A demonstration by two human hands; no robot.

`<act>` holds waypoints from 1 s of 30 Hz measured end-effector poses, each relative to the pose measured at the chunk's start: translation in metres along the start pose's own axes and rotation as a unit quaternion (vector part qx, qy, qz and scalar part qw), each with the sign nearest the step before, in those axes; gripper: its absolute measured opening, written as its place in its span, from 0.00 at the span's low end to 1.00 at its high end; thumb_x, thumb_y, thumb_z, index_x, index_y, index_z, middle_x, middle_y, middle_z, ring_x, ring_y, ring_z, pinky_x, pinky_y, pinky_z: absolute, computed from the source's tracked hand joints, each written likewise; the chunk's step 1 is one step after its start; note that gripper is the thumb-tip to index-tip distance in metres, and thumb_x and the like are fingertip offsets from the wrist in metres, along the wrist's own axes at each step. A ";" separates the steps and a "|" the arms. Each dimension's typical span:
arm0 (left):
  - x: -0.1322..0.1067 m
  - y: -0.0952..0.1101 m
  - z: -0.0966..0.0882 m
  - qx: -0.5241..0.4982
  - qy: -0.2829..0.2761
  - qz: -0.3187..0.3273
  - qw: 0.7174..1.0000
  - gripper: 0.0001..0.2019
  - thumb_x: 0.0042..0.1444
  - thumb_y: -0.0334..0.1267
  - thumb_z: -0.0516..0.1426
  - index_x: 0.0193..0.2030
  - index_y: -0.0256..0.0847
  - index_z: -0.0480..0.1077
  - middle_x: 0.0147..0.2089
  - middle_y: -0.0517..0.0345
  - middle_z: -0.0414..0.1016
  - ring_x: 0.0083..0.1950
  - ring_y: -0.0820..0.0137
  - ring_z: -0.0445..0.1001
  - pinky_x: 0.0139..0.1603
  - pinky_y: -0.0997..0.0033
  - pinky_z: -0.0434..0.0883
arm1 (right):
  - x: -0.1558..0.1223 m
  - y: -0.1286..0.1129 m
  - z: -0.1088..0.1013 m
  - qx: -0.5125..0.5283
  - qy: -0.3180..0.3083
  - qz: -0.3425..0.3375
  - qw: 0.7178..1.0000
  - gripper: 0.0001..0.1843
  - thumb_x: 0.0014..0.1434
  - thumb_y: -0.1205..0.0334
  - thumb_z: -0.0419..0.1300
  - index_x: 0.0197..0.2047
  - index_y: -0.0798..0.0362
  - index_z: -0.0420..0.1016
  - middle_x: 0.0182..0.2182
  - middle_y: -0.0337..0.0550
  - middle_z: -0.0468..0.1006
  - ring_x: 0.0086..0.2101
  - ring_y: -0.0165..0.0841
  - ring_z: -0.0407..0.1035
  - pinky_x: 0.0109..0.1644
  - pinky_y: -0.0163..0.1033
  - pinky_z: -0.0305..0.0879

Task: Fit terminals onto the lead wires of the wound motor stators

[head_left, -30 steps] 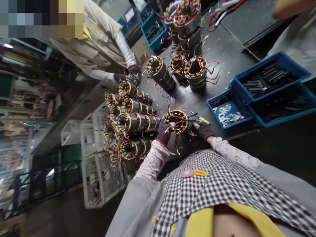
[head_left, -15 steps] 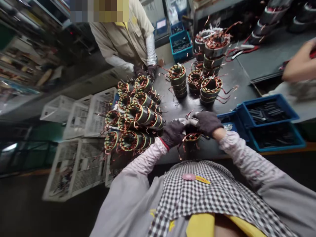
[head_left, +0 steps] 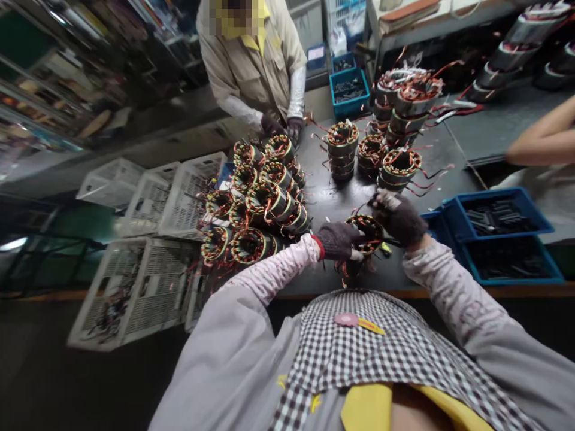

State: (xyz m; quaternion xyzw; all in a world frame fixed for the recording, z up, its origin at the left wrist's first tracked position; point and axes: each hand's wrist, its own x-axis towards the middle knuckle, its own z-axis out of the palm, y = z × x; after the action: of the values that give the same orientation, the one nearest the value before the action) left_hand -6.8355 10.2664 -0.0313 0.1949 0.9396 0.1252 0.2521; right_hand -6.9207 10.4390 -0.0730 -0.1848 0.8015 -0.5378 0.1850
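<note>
A motor stator (head_left: 365, 226) with copper windings is close in front of me, its open end turned up, above another wound piece (head_left: 349, 270) partly hidden below. My left hand (head_left: 339, 241), in a dark glove, is closed on the stator's left side, thumb across its front. At the upper right rim is my right hand (head_left: 399, 218), also gloved. Its fingers are curled together; what they hold is hidden. A small yellow-green object (head_left: 385, 249) shows beneath the right hand, too small to name.
Stators lie stacked on their sides (head_left: 269, 200) at left, and others stand upright (head_left: 342, 149) beyond my hands. Blue bins (head_left: 503, 239) of dark strips are at right, white crates (head_left: 148, 287) at left. A co-worker (head_left: 256, 66) stands across; another person's arm (head_left: 543, 134) is at right.
My hands, earlier close together over the stator, have moved apart. The stator has risen and its wound end shows more openly. The whole view has shifted slightly.
</note>
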 end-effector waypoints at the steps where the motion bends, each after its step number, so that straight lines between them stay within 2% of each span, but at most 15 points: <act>1: 0.002 0.001 0.000 -0.010 -0.005 -0.011 1.000 0.25 0.60 0.53 0.62 0.61 0.45 0.77 0.56 0.52 0.82 0.56 0.58 0.81 0.52 0.65 0.75 | 0.000 0.004 -0.002 0.061 -0.001 0.017 0.998 0.17 0.68 0.46 0.53 0.38 0.50 0.74 0.33 0.45 0.79 0.32 0.34 0.72 0.37 0.39 0.68; 4: 0.007 0.012 0.000 0.012 -0.008 -0.015 1.000 0.23 0.61 0.51 0.62 0.59 0.44 0.78 0.54 0.50 0.83 0.53 0.57 0.82 0.48 0.65 0.75 | -0.005 0.007 0.000 0.156 -0.034 0.040 0.986 0.14 0.61 0.47 0.61 0.39 0.50 0.74 0.35 0.43 0.80 0.33 0.36 0.73 0.36 0.40 0.71; 6: 0.006 0.021 0.002 0.066 0.006 0.019 0.998 0.18 0.64 0.46 0.60 0.55 0.40 0.80 0.52 0.45 0.83 0.52 0.55 0.81 0.47 0.62 0.75 | -0.007 0.004 0.005 0.097 -0.037 0.018 0.994 0.12 0.58 0.51 0.64 0.38 0.50 0.76 0.36 0.44 0.82 0.36 0.38 0.74 0.41 0.41 0.72; 8: -0.001 0.026 0.005 0.107 0.029 0.051 0.993 0.15 0.68 0.38 0.55 0.53 0.36 0.80 0.50 0.41 0.82 0.51 0.55 0.81 0.47 0.60 0.75 | -0.006 0.001 0.010 -0.008 -0.022 -0.011 1.000 0.10 0.58 0.53 0.63 0.36 0.51 0.77 0.36 0.46 0.82 0.40 0.39 0.74 0.47 0.43 0.72; 10: -0.010 0.025 0.009 0.110 0.048 0.043 0.992 0.15 0.70 0.35 0.52 0.53 0.36 0.79 0.48 0.40 0.82 0.50 0.57 0.82 0.45 0.62 0.76 | -0.004 0.000 0.013 -0.079 -0.020 -0.032 0.996 0.09 0.59 0.56 0.60 0.36 0.52 0.79 0.37 0.47 0.83 0.42 0.40 0.74 0.50 0.43 0.70; 14: -0.019 0.014 0.014 0.034 0.078 -0.056 0.995 0.14 0.69 0.38 0.55 0.56 0.39 0.76 0.48 0.43 0.82 0.49 0.58 0.82 0.47 0.62 0.75 | -0.004 0.003 0.011 -0.089 -0.040 -0.054 0.994 0.14 0.62 0.55 0.58 0.40 0.53 0.81 0.40 0.48 0.84 0.41 0.39 0.74 0.50 0.42 0.69; 17: -0.016 0.017 0.016 -0.094 0.127 -0.089 0.983 0.13 0.64 0.35 0.58 0.52 0.35 0.78 0.40 0.44 0.82 0.42 0.59 0.81 0.46 0.61 0.75 | -0.003 0.007 0.012 -0.126 -0.034 -0.055 0.990 0.15 0.63 0.56 0.58 0.43 0.54 0.83 0.42 0.50 0.85 0.43 0.41 0.75 0.52 0.43 0.70; 19: -0.015 0.021 0.016 -0.246 0.176 -0.092 0.949 0.12 0.59 0.36 0.59 0.45 0.32 0.81 0.31 0.49 0.79 0.34 0.63 0.78 0.40 0.67 0.76 | -0.002 0.010 0.016 -0.156 -0.024 -0.050 0.986 0.16 0.64 0.58 0.58 0.47 0.54 0.83 0.45 0.52 0.85 0.45 0.43 0.76 0.53 0.44 0.70; 21: -0.021 0.020 0.016 -0.360 0.198 -0.088 0.907 0.15 0.58 0.41 0.59 0.39 0.31 0.82 0.25 0.55 0.74 0.26 0.67 0.71 0.29 0.72 0.73 | -0.001 0.012 0.019 -0.165 -0.016 -0.039 0.985 0.17 0.64 0.60 0.57 0.51 0.54 0.82 0.47 0.53 0.85 0.47 0.43 0.76 0.55 0.46 0.71; 23: -0.029 0.010 0.017 -0.459 0.208 -0.079 0.860 0.17 0.59 0.45 0.58 0.41 0.32 0.82 0.24 0.58 0.72 0.22 0.72 0.64 0.23 0.76 0.68 | -0.003 0.013 0.020 -0.145 -0.006 -0.035 0.989 0.17 0.63 0.61 0.58 0.51 0.54 0.82 0.48 0.55 0.85 0.47 0.44 0.76 0.56 0.48 0.71; 25: -0.035 -0.006 0.018 -0.572 0.232 -0.058 0.784 0.17 0.57 0.45 0.61 0.47 0.36 0.78 0.27 0.61 0.71 0.22 0.76 0.63 0.22 0.79 0.65 | -0.009 0.011 0.017 -0.083 -0.004 -0.037 0.996 0.15 0.63 0.58 0.59 0.48 0.55 0.83 0.46 0.54 0.85 0.46 0.44 0.76 0.56 0.49 0.72; 27: -0.034 -0.021 0.020 -0.661 0.255 -0.038 0.704 0.21 0.53 0.46 0.65 0.51 0.40 0.73 0.29 0.64 0.70 0.24 0.77 0.64 0.25 0.80 0.65 | -0.018 0.003 0.011 0.020 -0.024 -0.034 0.999 0.17 0.62 0.52 0.62 0.47 0.54 0.84 0.44 0.50 0.85 0.45 0.44 0.77 0.54 0.49 0.74; 28: -0.031 -0.025 0.020 -0.679 0.256 -0.034 0.687 0.23 0.52 0.47 0.67 0.52 0.41 0.71 0.30 0.65 0.70 0.25 0.77 0.65 0.26 0.79 0.66 | -0.023 -0.003 0.008 0.075 -0.043 -0.029 0.996 0.19 0.61 0.49 0.64 0.47 0.53 0.84 0.43 0.47 0.86 0.45 0.43 0.77 0.53 0.49 0.75; 30: -0.020 -0.025 0.019 -0.684 0.239 -0.036 0.688 0.24 0.52 0.51 0.68 0.51 0.41 0.71 0.30 0.64 0.69 0.26 0.76 0.65 0.27 0.77 0.67 | -0.032 -0.017 0.005 0.155 -0.076 -0.029 0.985 0.21 0.60 0.45 0.67 0.48 0.51 0.85 0.43 0.45 0.86 0.46 0.44 0.78 0.52 0.49 0.76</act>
State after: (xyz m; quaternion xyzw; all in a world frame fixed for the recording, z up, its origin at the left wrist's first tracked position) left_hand -6.8165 10.2384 -0.0470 -0.1024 0.6284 0.7663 0.0865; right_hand -6.8891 10.4449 -0.0557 -0.2174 0.6864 -0.6451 0.2557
